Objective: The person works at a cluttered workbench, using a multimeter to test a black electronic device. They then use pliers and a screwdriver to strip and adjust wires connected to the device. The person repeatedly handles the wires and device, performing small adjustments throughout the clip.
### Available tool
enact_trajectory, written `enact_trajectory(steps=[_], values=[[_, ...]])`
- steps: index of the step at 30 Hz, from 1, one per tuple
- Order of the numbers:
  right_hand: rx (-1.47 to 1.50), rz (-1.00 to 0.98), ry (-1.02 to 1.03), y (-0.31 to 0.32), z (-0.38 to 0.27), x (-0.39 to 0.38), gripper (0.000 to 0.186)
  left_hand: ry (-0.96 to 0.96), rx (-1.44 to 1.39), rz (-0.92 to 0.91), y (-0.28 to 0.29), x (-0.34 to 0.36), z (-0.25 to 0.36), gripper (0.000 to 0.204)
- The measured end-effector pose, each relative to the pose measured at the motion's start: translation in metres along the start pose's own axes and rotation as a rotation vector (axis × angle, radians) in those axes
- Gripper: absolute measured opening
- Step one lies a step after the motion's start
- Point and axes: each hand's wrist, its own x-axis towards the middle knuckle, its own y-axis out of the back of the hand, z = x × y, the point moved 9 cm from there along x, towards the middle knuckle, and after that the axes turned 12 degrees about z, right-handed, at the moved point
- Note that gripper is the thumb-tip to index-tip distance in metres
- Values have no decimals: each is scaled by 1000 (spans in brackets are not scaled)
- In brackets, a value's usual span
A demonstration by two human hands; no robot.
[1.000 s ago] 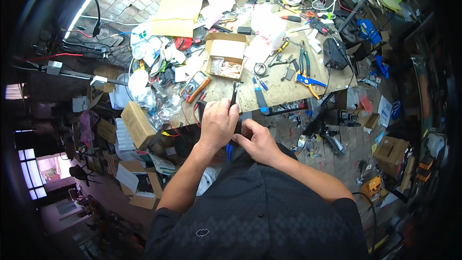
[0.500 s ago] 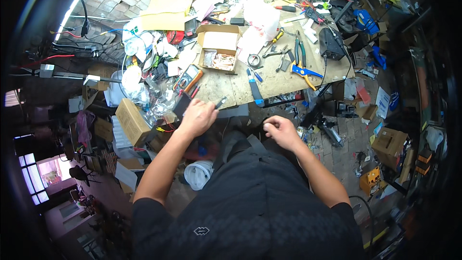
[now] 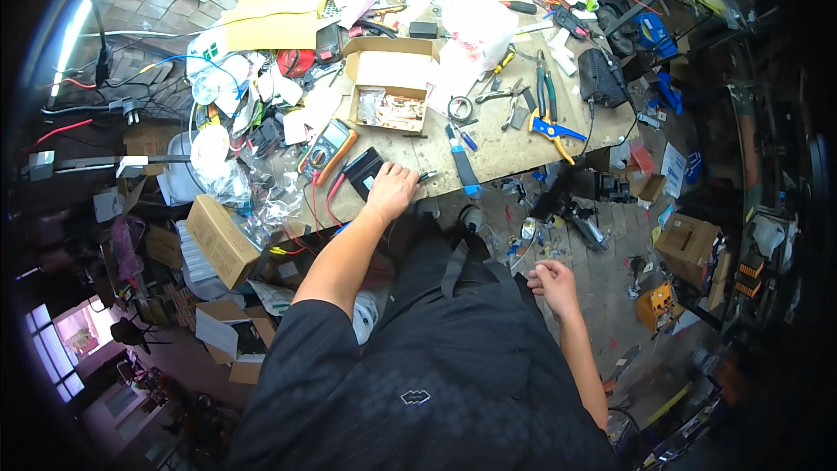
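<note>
My left hand (image 3: 392,187) is closed over a flat black object (image 3: 364,174) at the table's front edge, with a slim dark metal-tipped piece (image 3: 425,176) sticking out to its right. Beside them lie an orange multimeter (image 3: 326,151) and red probe leads (image 3: 338,185). An open cardboard box (image 3: 388,70) with bagged copper-coloured pieces sits behind. My right hand (image 3: 549,283) hangs low to the right, off the table, beside my dark clothing, its fingers curled; I cannot make out whether anything is in them.
The cluttered worktable (image 3: 471,157) holds pliers (image 3: 547,87), a blue-yellow tool (image 3: 555,132), a tape roll (image 3: 460,106), a black boxy device (image 3: 600,78) with cables, papers and bags. Cardboard boxes (image 3: 222,240), loose parts and tools lie around the floor.
My hands have separated. My left hand has moved forward and laid the black object at the table's edge. My right hand has moved down and rightward, away from it.
</note>
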Motion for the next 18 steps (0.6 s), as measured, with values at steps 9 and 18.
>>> enact_trajectory(steps=[9,18], values=[[39,159,-87,13,50,8,26,160,-93,113,24,-6,-7,53],[-38,368,-213,48,160,-6,23,184,-445,298,85,-27,-10,37]])
